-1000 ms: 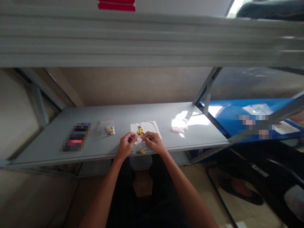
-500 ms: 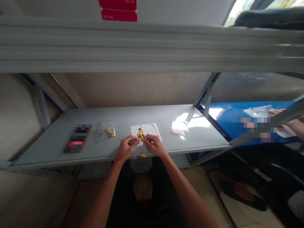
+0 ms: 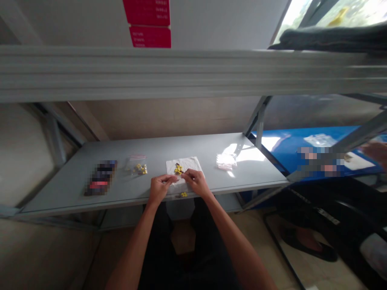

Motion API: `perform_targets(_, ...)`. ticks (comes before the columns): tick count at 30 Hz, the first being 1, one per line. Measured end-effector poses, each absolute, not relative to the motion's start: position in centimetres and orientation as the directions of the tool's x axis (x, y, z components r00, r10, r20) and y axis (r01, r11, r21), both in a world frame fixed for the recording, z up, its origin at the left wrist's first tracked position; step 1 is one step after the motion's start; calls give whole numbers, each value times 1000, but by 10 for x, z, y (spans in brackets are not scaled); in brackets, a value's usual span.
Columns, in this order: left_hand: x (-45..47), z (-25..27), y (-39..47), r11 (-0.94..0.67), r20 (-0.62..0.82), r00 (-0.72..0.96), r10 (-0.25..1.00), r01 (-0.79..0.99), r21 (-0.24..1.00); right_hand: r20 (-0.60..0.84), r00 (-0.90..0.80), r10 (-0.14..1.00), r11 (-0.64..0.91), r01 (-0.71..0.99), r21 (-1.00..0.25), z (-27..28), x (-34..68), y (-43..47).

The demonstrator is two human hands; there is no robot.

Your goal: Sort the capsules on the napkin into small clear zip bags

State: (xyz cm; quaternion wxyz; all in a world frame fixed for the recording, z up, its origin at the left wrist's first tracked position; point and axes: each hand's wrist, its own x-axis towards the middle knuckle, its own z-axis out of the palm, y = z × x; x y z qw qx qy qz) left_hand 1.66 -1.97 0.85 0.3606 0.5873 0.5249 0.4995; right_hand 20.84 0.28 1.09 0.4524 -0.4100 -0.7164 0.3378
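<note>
One long grey metal tabletop (image 3: 181,147); over it, the left hand (image 3: 157,189) and right hand (image 3: 196,183) have eased apart, fingertips meeting half a second ago, now with a slight gap. Probably each hand works separately now, not on one shared piece. Fingers on both sides curl toward a pinch; too small to tell whether anything is gripped. Heaped small yellow pieces (image 3: 178,169) lie just beyond the fingertips, on a square white cloth (image 3: 192,163).

Around, by size: thick grey metal beam (image 3: 181,74) across the upper view; glossy blue tabletop (image 3: 282,149) to the right, partly hidden by a slanting grey steel brace (image 3: 335,149); blurred dark slab with a red band (image 3: 101,177); clear plastic bags (image 3: 226,161) in glare. Hands cover the cloth's near part.
</note>
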Motion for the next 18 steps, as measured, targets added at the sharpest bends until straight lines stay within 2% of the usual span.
perform_targets(5,19,7,-22,-161,184,-79,980,240,957,371,-245,896,428,254,-867,6,208,5)
perform_targets(11,-4,28,-13,-173,179,-6,984,227,958,352,-156,923,373,133,-918,9,207,6)
perform_targets(14,-48,42,8,-136,164,-71,984,304,943,364,-55,930,367,58,-929,11,207,6)
perform_targets(18,-112,47,45,-98,194,-157,968,472,876,348,-88,933,352,33,-936,10,206,6)
